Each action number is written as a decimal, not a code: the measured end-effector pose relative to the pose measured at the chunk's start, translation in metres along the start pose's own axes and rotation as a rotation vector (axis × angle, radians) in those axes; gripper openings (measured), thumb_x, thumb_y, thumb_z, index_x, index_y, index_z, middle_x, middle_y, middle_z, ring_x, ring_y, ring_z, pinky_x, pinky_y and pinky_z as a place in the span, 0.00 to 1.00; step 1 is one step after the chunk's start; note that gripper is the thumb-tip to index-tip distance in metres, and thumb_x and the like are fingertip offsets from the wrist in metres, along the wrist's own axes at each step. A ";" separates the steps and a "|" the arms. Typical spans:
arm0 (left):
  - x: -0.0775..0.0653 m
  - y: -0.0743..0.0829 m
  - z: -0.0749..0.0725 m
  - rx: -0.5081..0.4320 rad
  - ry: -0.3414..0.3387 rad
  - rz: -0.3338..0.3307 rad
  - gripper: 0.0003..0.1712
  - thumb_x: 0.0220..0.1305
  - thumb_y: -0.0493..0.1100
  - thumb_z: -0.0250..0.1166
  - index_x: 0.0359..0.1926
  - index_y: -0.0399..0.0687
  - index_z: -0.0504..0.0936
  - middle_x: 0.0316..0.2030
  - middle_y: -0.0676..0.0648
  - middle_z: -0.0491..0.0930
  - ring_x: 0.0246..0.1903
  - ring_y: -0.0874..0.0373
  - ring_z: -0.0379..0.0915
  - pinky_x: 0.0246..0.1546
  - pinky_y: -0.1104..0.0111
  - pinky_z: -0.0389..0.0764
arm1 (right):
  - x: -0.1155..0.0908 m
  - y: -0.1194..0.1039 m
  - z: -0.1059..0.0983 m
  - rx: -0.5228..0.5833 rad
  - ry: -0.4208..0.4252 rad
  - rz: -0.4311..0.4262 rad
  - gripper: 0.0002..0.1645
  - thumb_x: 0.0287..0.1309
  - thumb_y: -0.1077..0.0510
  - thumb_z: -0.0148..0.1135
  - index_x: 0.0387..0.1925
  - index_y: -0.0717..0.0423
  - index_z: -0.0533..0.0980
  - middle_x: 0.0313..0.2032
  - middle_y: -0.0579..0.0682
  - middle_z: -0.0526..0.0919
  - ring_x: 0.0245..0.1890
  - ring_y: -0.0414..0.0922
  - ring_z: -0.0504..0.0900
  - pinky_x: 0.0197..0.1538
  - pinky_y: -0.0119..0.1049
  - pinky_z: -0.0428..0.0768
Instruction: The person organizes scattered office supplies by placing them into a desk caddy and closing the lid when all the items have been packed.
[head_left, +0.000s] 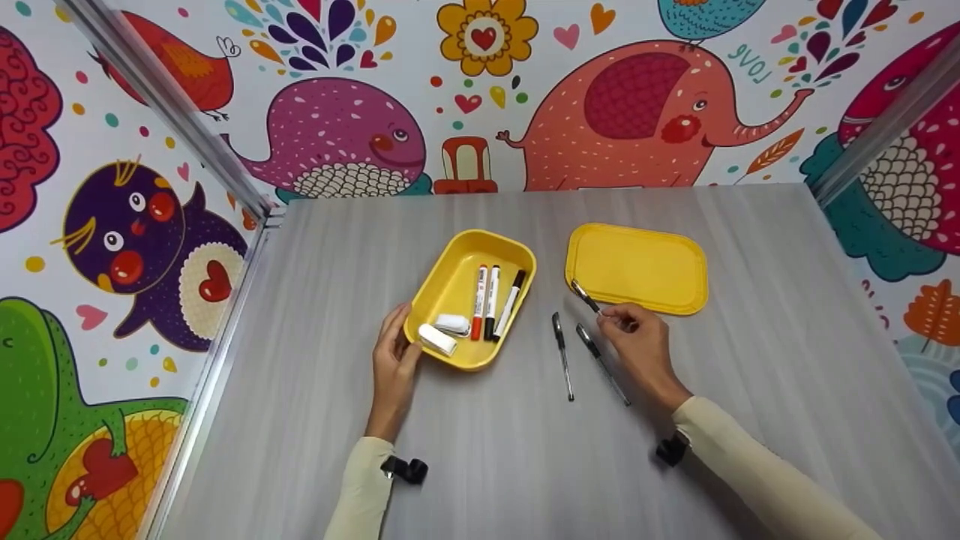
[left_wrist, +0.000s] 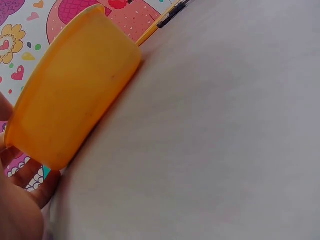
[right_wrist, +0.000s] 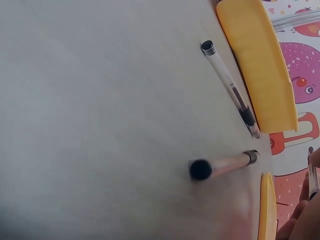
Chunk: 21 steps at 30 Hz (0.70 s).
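Note:
My left hand [head_left: 394, 367] grips the near left corner of a yellow plastic box [head_left: 456, 289], thumb on the near side; in the left wrist view its fingers bend around the end of the box [left_wrist: 75, 95]. Between thumb and fingers, my right hand [head_left: 643, 346] pinches a clear pen with a black cap [head_left: 586, 297], whose capped end reaches over the near left corner of the yellow lid [head_left: 637, 266]. Two similar pens lie on the table, a left pen [head_left: 562, 354] and a right pen [head_left: 602, 364]. The right wrist view shows the held pen [right_wrist: 313, 177] only partly.
Inside the box lie an orange-tipped marker [head_left: 478, 300], two black-and-white markers [head_left: 491, 301] and two small white blocks [head_left: 437, 339]. The lid rests flat to the right of the box. Cartoon-printed walls and metal rails [head_left: 217, 352] bound the grey table [head_left: 322, 285].

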<state>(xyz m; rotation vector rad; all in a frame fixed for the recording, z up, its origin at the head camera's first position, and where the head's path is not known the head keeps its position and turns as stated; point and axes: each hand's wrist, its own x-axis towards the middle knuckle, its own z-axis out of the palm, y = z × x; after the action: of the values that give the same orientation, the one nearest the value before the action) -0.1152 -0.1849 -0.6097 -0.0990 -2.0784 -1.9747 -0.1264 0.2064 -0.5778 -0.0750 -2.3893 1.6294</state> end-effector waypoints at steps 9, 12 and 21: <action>-0.001 0.000 -0.001 -0.003 -0.008 -0.013 0.37 0.73 0.26 0.61 0.81 0.36 0.70 0.79 0.39 0.67 0.78 0.46 0.66 0.74 0.71 0.70 | 0.001 -0.008 0.014 0.021 -0.032 -0.005 0.04 0.66 0.64 0.76 0.41 0.60 0.90 0.34 0.53 0.87 0.34 0.45 0.78 0.38 0.28 0.75; -0.001 0.000 -0.002 -0.010 -0.016 -0.022 0.37 0.74 0.27 0.61 0.81 0.36 0.69 0.80 0.38 0.66 0.79 0.46 0.65 0.74 0.71 0.70 | 0.002 -0.011 0.020 0.032 -0.036 0.005 0.04 0.66 0.64 0.77 0.42 0.60 0.90 0.34 0.54 0.87 0.35 0.47 0.78 0.38 0.28 0.75; -0.001 -0.002 -0.002 -0.044 -0.025 -0.022 0.36 0.75 0.27 0.61 0.81 0.37 0.69 0.80 0.41 0.65 0.79 0.48 0.64 0.76 0.69 0.69 | 0.003 -0.036 0.035 0.050 -0.048 0.046 0.06 0.67 0.65 0.74 0.43 0.65 0.88 0.35 0.57 0.86 0.36 0.48 0.77 0.37 0.28 0.72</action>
<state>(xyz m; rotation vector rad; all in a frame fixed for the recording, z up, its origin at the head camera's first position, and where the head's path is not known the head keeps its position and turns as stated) -0.1143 -0.1870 -0.6118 -0.1104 -2.0606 -2.0422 -0.1341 0.1614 -0.5560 -0.0830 -2.3972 1.7302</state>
